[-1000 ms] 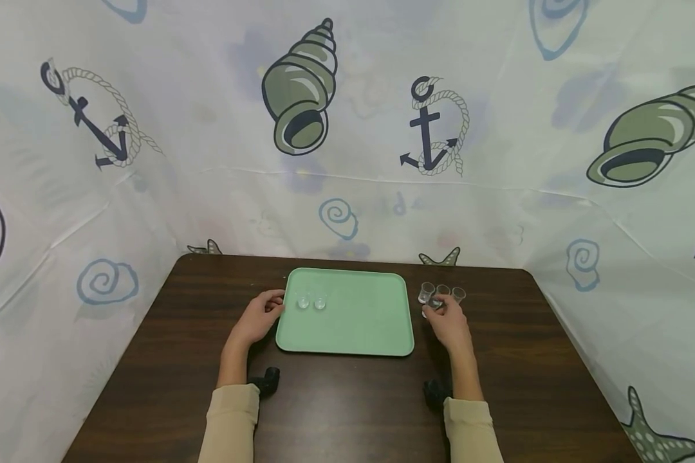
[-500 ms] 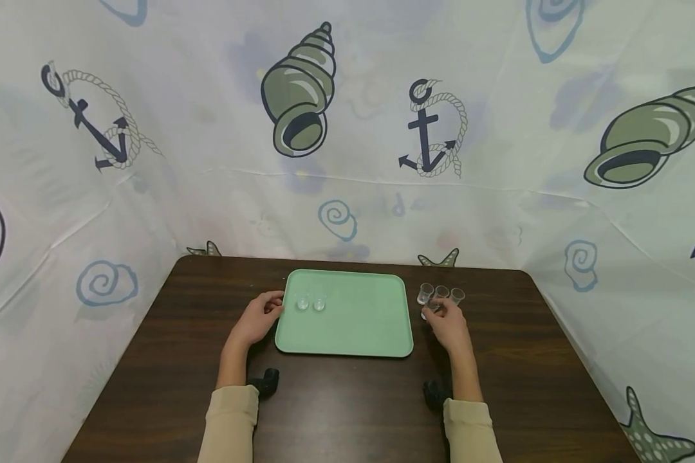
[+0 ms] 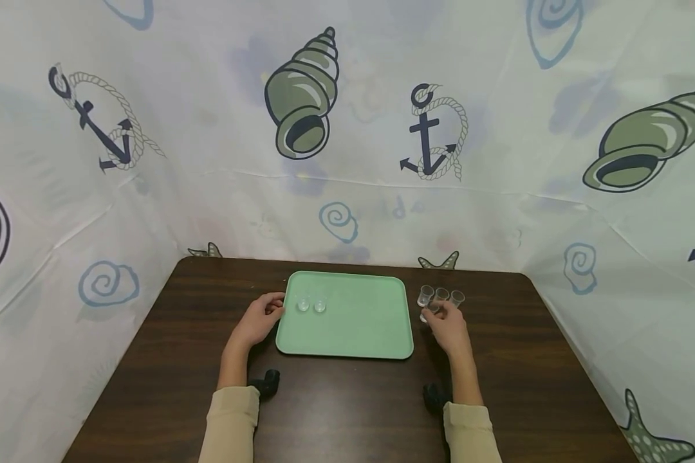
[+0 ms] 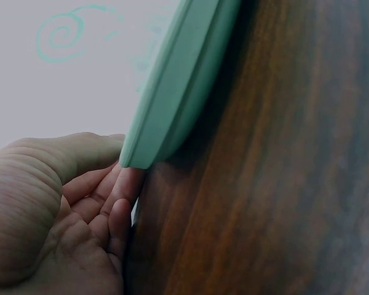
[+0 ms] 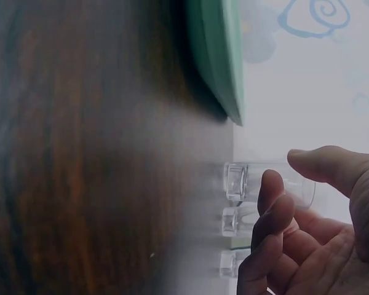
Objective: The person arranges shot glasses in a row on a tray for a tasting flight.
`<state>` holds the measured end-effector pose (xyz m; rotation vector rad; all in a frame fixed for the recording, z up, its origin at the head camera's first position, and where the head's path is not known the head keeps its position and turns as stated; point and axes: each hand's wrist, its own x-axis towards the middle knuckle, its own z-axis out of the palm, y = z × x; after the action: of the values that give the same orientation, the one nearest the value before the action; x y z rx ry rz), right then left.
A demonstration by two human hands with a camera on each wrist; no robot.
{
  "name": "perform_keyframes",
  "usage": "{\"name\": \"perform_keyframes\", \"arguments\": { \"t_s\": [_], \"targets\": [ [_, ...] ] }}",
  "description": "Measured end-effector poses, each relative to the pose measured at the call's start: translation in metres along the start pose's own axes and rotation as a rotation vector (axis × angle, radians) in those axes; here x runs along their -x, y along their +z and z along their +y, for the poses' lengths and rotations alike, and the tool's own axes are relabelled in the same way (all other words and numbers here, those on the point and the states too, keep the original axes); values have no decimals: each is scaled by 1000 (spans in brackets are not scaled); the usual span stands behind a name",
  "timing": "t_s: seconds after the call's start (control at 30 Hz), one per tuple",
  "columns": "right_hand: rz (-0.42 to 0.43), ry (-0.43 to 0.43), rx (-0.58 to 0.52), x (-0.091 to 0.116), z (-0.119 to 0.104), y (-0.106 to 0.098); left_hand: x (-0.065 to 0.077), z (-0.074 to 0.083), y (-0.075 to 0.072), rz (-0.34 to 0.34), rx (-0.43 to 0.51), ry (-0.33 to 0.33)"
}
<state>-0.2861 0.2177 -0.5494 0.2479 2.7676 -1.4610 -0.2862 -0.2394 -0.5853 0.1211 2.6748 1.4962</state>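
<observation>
My left hand (image 3: pixel 260 318) holds the left rim of a light green tray (image 3: pixel 353 328); in the left wrist view the thumb (image 4: pixel 92 150) lies on the rim with fingers below it. Two small clear shot glasses (image 3: pixel 303 304) stand side by side on the tray's left part. Off the tray's right side, my right hand (image 3: pixel 448 325) pinches a clear shot glass (image 5: pixel 237 182) between thumb and fingers, its base level with the neighbouring glasses. More shot glasses (image 3: pixel 457 298) are clustered around it on the table, partly hidden by the fingers.
The dark wooden table (image 3: pixel 347 405) extends in front of the tray and to both sides. Behind its back edge hangs a white cloth (image 3: pixel 376 218) printed with shells and anchors. Each wrist wears a black camera (image 3: pixel 268 383).
The right hand has shifted slightly among the shot glasses. The left hand stays at the tray's rim, and the two glasses on the tray have not moved. The head view tilts slightly.
</observation>
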Motion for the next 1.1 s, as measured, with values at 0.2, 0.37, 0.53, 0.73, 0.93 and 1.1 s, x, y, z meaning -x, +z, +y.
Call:
{"name": "perform_keyframes", "arguments": {
  "t_s": [0.2, 0.37, 0.53, 0.73, 0.93, 1.1],
  "targets": [
    [18, -16, -15, 1, -13, 2, 0, 1, 0, -4, 5, -6],
    [27, -70, -43, 2, -32, 10, 0, 1, 0, -4, -2, -7],
    [-8, -120, -79, 4, -53, 26, 1, 2, 0, -3, -7, -10],
    [-66, -171, -83, 6, -77, 47, 1, 1, 2, 7, -5, 1],
    [-109, -187, -70, 9, -88, 64, 3, 2, 2, 5, 4, -1],
    [-132, -196, -69, 10, -95, 75, 2, 2, 0, 3, -2, -3]
  ]
}}
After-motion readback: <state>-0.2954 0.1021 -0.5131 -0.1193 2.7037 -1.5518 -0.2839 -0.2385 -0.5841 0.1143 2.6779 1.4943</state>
